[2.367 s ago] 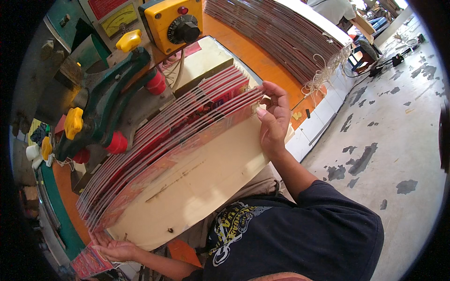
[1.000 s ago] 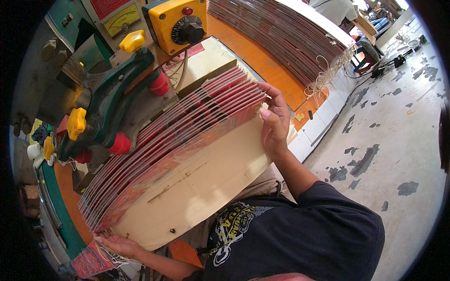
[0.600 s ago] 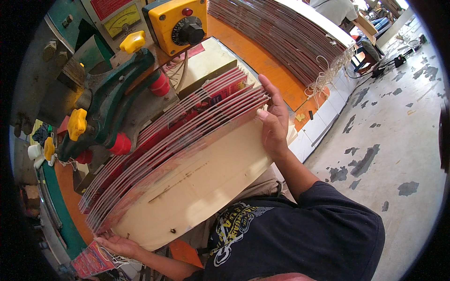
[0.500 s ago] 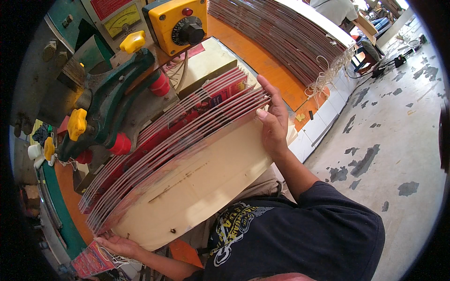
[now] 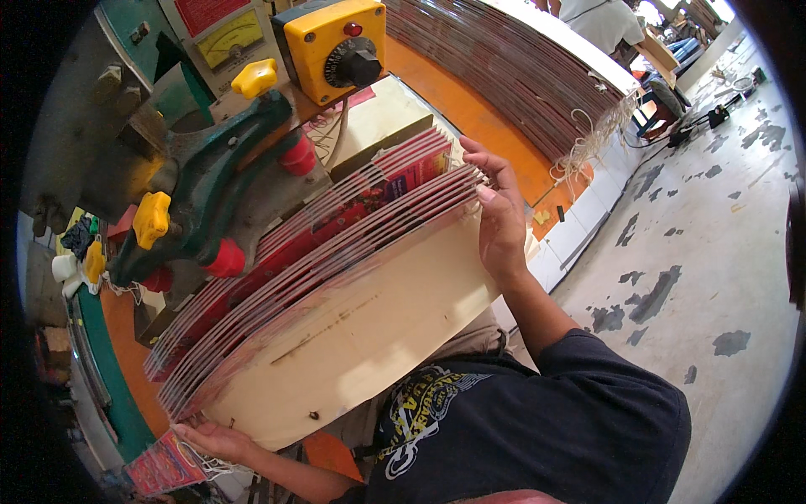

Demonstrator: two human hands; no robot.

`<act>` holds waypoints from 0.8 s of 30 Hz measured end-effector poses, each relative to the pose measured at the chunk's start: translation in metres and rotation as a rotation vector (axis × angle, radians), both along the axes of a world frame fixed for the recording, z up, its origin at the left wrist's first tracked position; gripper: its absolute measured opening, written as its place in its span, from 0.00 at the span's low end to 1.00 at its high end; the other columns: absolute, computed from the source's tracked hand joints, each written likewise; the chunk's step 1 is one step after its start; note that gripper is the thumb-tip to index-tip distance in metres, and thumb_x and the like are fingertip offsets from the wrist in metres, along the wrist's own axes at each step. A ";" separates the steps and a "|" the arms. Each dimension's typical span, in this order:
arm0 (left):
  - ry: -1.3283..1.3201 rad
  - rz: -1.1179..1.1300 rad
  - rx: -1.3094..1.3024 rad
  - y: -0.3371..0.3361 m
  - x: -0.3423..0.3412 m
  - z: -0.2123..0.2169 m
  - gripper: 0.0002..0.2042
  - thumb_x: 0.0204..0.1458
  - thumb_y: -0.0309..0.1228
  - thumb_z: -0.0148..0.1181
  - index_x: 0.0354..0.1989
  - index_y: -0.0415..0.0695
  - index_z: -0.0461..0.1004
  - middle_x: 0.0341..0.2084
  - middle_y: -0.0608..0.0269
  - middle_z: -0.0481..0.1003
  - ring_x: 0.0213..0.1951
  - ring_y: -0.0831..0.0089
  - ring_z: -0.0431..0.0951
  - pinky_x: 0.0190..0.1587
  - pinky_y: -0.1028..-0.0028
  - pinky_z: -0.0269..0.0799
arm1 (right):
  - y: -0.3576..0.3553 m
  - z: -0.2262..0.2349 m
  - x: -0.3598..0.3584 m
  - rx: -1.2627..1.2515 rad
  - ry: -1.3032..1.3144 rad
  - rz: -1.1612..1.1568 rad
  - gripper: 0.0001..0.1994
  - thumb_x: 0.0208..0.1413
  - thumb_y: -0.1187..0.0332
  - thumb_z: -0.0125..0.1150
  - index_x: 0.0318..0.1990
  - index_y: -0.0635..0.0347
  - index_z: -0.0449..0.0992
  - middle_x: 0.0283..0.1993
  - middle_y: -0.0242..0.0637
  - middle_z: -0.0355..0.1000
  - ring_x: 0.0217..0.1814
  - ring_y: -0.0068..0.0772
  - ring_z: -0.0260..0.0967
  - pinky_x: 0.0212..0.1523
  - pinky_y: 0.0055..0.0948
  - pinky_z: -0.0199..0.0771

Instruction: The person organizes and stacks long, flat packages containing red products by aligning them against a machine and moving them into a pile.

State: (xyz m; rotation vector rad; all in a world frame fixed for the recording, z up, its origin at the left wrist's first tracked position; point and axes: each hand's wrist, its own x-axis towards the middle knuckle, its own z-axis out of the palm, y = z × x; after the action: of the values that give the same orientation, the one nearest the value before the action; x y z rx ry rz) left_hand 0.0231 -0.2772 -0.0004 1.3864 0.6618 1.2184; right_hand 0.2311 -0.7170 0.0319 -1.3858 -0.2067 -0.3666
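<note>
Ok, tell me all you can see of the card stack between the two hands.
The stack is thin printed sheets, mostly red, standing on edge and slightly fanned, slanting across the bench against a pale board. The right hand presses its far end, the left hand its near end. Behind it stands a green machine.

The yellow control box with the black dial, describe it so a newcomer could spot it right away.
Start at the green machine behind the fanned stack of printed sheets. The yellow control box sits at its top right, beside a yellow-faced gauge. Only it has a black dial and a small red button.
</note>
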 end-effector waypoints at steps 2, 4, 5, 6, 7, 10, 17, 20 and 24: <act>-0.006 0.003 0.020 -0.003 0.000 0.001 0.33 0.64 0.50 0.48 0.65 0.31 0.59 0.65 0.44 0.61 0.66 0.56 0.61 0.69 0.59 0.53 | 0.000 0.001 0.001 0.006 -0.013 0.003 0.22 0.54 0.60 0.50 0.54 0.59 0.67 0.68 0.48 0.61 0.69 0.42 0.56 0.71 0.41 0.47; -0.006 0.001 0.015 -0.001 0.001 -0.001 0.33 0.64 0.50 0.48 0.65 0.31 0.59 0.65 0.44 0.61 0.66 0.56 0.61 0.69 0.59 0.53 | 0.000 0.003 0.001 0.020 -0.003 0.004 0.20 0.54 0.60 0.49 0.53 0.59 0.68 0.67 0.49 0.63 0.70 0.42 0.56 0.72 0.43 0.46; -0.007 -0.001 0.014 0.001 0.001 -0.002 0.33 0.64 0.50 0.48 0.65 0.31 0.59 0.65 0.44 0.61 0.66 0.56 0.61 0.69 0.59 0.52 | 0.000 0.004 0.001 0.023 -0.008 0.003 0.20 0.54 0.60 0.49 0.53 0.59 0.68 0.67 0.49 0.63 0.70 0.43 0.56 0.72 0.43 0.46; -0.006 -0.011 -0.001 0.005 0.000 -0.004 0.33 0.64 0.50 0.48 0.65 0.31 0.59 0.65 0.44 0.61 0.66 0.56 0.61 0.69 0.59 0.52 | 0.000 0.004 0.001 0.027 -0.012 0.001 0.20 0.54 0.60 0.49 0.53 0.59 0.67 0.66 0.49 0.63 0.69 0.43 0.57 0.72 0.43 0.45; -0.005 -0.022 -0.017 0.010 -0.004 -0.008 0.33 0.64 0.50 0.48 0.65 0.31 0.59 0.65 0.44 0.61 0.66 0.56 0.61 0.69 0.59 0.52 | 0.000 0.004 0.001 0.030 -0.016 0.000 0.20 0.54 0.60 0.49 0.52 0.59 0.67 0.66 0.50 0.64 0.69 0.43 0.57 0.72 0.43 0.45; 0.004 -0.018 0.019 0.011 -0.006 -0.007 0.34 0.64 0.51 0.48 0.65 0.31 0.59 0.65 0.45 0.61 0.66 0.56 0.60 0.69 0.59 0.52 | 0.001 0.006 0.001 0.047 -0.018 0.006 0.19 0.55 0.59 0.49 0.51 0.60 0.68 0.64 0.49 0.65 0.69 0.42 0.57 0.72 0.42 0.45; -0.002 0.011 0.006 -0.003 0.001 0.004 0.27 0.67 0.44 0.43 0.61 0.31 0.62 0.59 0.44 0.66 0.61 0.57 0.67 0.65 0.61 0.60 | -0.009 0.007 0.010 -0.006 -0.012 -0.033 0.20 0.59 0.57 0.46 0.50 0.62 0.72 0.51 0.42 0.69 0.59 0.35 0.62 0.66 0.37 0.51; -0.009 -0.010 0.037 -0.005 0.004 0.002 0.32 0.65 0.48 0.47 0.66 0.30 0.58 0.65 0.45 0.60 0.67 0.56 0.60 0.70 0.59 0.52 | -0.010 0.015 0.013 -0.066 0.004 -0.049 0.22 0.63 0.55 0.44 0.53 0.63 0.72 0.47 0.39 0.68 0.56 0.34 0.62 0.64 0.36 0.53; -0.035 -0.067 -0.007 -0.004 0.000 0.004 0.33 0.65 0.48 0.47 0.67 0.30 0.56 0.67 0.45 0.58 0.68 0.56 0.57 0.71 0.58 0.49 | -0.011 0.022 0.019 -0.231 0.011 -0.032 0.26 0.68 0.51 0.40 0.55 0.63 0.74 0.43 0.38 0.66 0.53 0.33 0.62 0.62 0.33 0.54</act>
State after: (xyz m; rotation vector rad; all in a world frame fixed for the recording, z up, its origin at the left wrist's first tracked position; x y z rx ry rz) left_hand 0.0230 -0.2809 0.0037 1.3674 0.5904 1.1837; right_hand 0.2500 -0.7283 0.0535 -1.6199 -0.2237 -0.3703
